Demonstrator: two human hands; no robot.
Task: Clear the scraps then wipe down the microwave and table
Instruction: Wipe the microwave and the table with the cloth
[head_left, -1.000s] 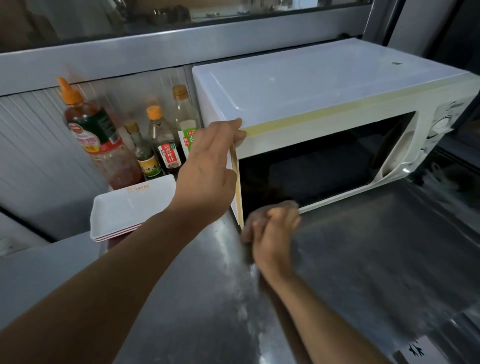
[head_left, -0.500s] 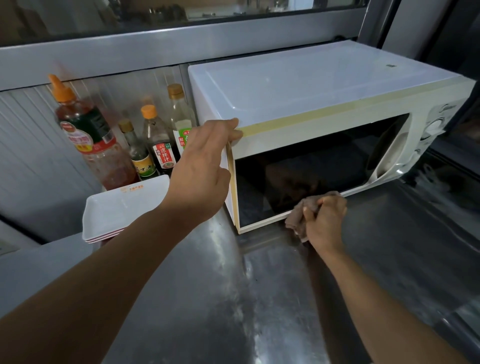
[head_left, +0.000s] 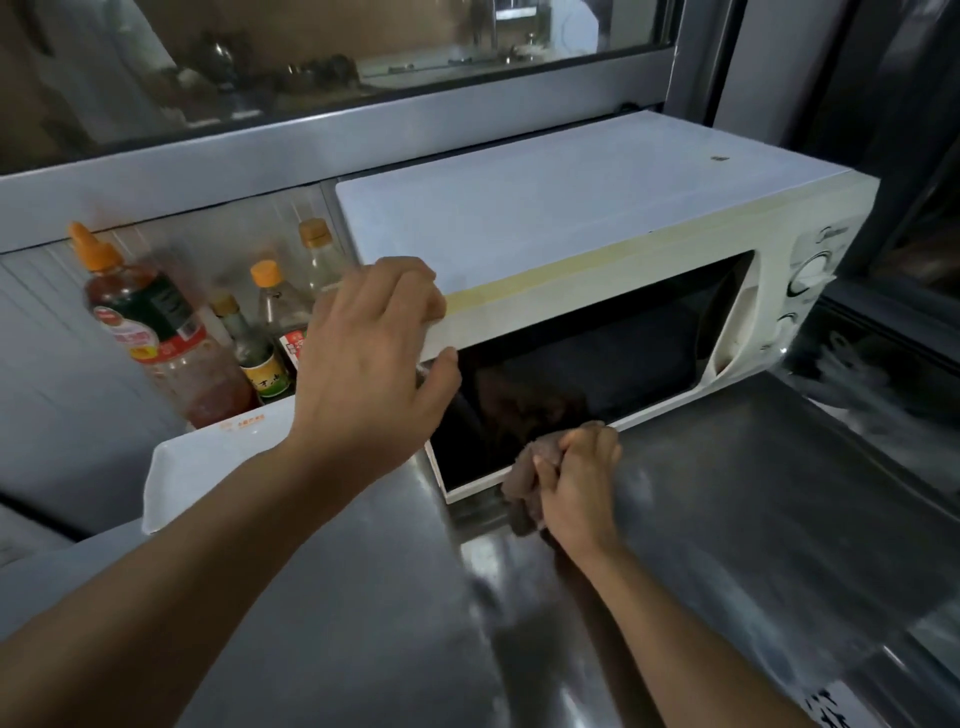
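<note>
Left hand stayed spread on the microwave at its top front corner, thumb now lower on the door. To its right, the right hand, fisted around a brownish cloth, had slid back leftward along the door's bottom edge, just above the tabletop.

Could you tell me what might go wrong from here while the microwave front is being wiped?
1. The left hand presses on the microwave corner; a hard push could slide it toward the bottles crowded beside it and tip one.
2. The right hand works the cloth along the door's bottom edge, so grime may be pushed onto the table, which would then need wiping.
3. The plates sit near the left forearm and might get nudged.
</note>
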